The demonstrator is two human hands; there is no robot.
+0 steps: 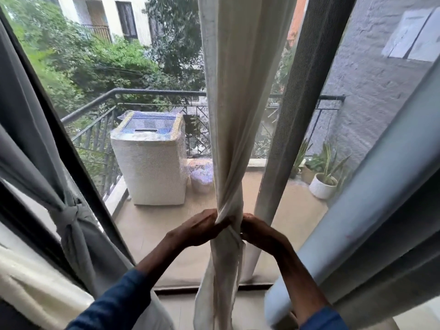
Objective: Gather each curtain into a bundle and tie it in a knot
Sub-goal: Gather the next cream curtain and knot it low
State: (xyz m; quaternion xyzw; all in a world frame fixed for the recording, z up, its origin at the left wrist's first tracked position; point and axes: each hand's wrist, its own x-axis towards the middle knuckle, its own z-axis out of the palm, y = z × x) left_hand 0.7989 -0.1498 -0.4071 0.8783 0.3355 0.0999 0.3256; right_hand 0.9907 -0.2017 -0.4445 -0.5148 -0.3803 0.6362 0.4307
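Note:
A cream curtain [235, 96] hangs down the middle of the window, gathered and twisted into a narrow bundle at waist height. My left hand [200, 226] grips the bundle from the left and my right hand [258, 231] grips it from the right, both at the twist. Below my hands the cream cloth hangs loose to the floor. At the left, a grey curtain [69, 217] is tied in a knot. A pale blue-grey curtain [371, 210] hangs loose at the right.
A dark window frame post [300, 115] stands just right of the cream curtain. Beyond the mesh screen lies a balcony with a covered washing machine [150, 163], an iron railing [95, 129] and potted plants [323, 184].

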